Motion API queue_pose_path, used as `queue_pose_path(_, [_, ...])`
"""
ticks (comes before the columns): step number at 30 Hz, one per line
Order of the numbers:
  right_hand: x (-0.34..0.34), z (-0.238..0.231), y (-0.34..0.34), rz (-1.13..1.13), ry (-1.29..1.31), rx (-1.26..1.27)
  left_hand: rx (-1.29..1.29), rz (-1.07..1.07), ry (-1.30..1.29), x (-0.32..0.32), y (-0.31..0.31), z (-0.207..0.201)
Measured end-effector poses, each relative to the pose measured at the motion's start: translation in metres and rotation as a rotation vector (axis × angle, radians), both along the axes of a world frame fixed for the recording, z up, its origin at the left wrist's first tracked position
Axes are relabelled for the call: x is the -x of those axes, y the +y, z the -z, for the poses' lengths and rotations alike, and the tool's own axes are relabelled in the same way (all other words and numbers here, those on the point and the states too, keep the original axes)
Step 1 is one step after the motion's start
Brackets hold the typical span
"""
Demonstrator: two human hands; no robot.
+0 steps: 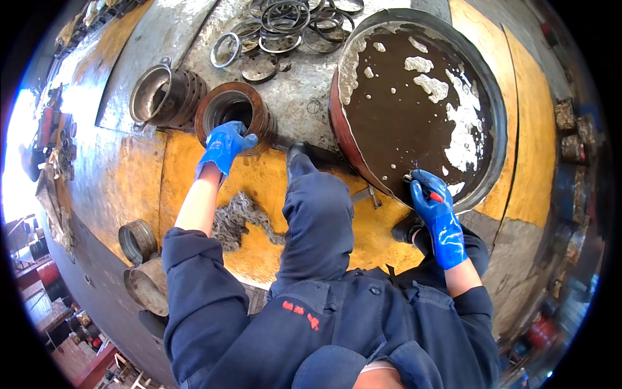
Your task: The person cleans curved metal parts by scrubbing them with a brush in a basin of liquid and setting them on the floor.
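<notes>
Scene: A person in dark blue overalls crouches on a yellow-and-grey painted floor (272, 181), both hands in blue rubber gloves, one boot (297, 155) planted forward.

Left hand: The left hand (223, 146) reaches to the near rim of a rusty steel ring (234, 110) lying on the floor, fingers curled over its edge and into the bore; the grip looks closed on the rim.

Right hand: The right hand (433, 198) rests at the near edge of a large round tub (479, 84), pinching a small red-handled tool (433, 194) between thumb and fingers.

Tub: It stands to the right and holds dark brown liquid (408, 110) with pale foam floating on top.

Where the ring lies: Left of centre, just beyond the left knee, touching a second ring (165, 97) with a bright liner to its left.

How it will handle: The ring looks thick, stiff and heavy, likely greasy; a grip over the rim with fingers hooked inside the bore seems the surest hold, and wet gloves may slip.

Further off: A heap of thin metal rings (285, 26) lies at the far side.

Near left: A wad of grey rag (240, 217) lies by the left forearm, and more rusty sleeves (139, 243) sit at the floor's edge.
</notes>
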State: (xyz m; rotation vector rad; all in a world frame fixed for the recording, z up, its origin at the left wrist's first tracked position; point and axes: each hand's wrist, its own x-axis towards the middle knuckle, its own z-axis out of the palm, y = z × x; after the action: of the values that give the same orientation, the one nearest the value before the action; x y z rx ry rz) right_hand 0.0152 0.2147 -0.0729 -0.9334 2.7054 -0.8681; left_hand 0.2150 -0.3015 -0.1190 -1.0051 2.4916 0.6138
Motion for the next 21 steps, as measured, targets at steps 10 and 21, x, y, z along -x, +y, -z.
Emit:
queue_pose_path(10, [0.002,-0.007,-0.001,-0.001,0.031,0.07,-0.154,-0.006,0.233,0.012,-0.022,-0.022])
queue_pose_path(21, [-0.001,0.002,0.004,0.039,0.039,0.124,-0.121,-0.249,0.105,0.057,-0.092,-0.193])
